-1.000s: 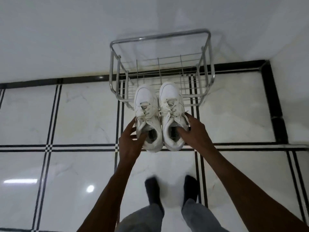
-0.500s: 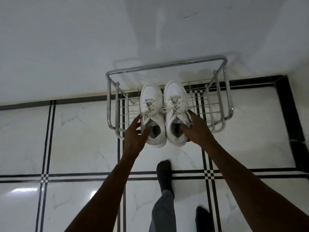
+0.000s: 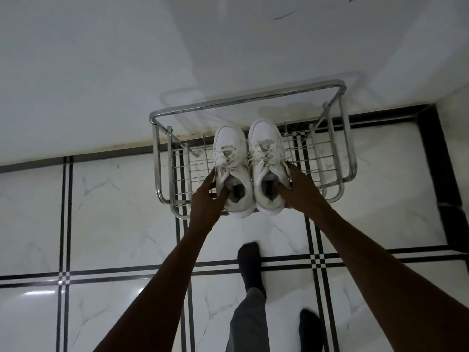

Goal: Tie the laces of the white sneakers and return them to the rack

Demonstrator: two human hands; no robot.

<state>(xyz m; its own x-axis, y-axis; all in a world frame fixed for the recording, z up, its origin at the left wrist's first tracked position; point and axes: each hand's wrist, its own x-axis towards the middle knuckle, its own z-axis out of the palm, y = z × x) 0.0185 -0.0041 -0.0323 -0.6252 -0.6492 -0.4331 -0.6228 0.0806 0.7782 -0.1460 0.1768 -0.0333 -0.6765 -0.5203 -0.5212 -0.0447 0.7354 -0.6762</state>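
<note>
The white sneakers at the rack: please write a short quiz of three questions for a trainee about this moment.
1. True or false: each hand grips one sneaker.
2. Toward what do the toes of the white sneakers point: A) the person, B) the wall, C) the side?
3. Fill in: the sneakers are over the metal ____.

Key:
1. True: left hand, right hand.
2. B.
3. Rack.

White marble-look floor tiles (image 3: 114, 219) with black double stripe lines crossing, glossy, light glare at left. Plain white wall (image 3: 101, 59) behind, black skirting strip (image 3: 76, 161) along its base. Dark socks (image 3: 250, 260) and grey trouser leg (image 3: 247, 323) at bottom centre.
</note>
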